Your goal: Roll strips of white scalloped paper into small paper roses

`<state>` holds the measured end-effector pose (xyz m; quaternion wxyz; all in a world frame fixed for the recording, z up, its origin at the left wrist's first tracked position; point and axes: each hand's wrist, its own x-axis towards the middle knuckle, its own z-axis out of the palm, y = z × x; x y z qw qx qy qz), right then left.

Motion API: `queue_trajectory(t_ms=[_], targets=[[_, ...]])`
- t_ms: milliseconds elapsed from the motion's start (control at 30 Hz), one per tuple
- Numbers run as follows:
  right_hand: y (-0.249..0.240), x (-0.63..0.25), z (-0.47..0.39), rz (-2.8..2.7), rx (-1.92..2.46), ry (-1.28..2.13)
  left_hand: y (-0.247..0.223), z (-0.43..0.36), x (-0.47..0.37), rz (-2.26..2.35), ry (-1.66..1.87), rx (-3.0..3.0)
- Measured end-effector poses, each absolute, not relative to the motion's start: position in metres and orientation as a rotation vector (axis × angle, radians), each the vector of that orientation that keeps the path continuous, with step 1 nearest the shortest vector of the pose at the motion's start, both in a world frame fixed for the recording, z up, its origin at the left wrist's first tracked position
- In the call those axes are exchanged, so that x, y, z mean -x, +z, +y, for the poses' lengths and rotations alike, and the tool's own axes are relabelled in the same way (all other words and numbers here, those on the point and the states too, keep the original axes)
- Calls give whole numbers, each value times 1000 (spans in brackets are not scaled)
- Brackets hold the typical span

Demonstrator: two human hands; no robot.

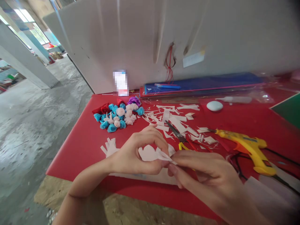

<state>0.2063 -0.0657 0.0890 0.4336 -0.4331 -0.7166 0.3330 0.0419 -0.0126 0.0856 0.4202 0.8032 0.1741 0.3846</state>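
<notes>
My left hand (140,153) and my right hand (206,175) meet above the front of the red table. Between the fingertips of both is a piece of white crepe paper (163,156), pinched at its end. Under my hands lie more white paper pieces, partly hidden by them; a fringed white strip (109,147) shows beside my left wrist. Scissors (175,131) with yellow handles rest just beyond my fingers, their blades among white paper scraps (178,122). A yellow hot glue gun (248,148) lies to the right of my right hand.
Blue, white, red and purple paper roses (118,114) are heaped at the back left. A white egg-shaped object (214,106) and a clear bottle (236,99) sit at the back right, near blue sheets (206,82) with pens on them. A blurred phone (121,82) leans against the pale panel.
</notes>
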Motion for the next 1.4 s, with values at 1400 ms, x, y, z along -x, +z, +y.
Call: queue_trajectory(t_ms=[1400], targets=[[91,-207,-69,-1753,1111,504,74,-19,-52,472,1129,-1812]])
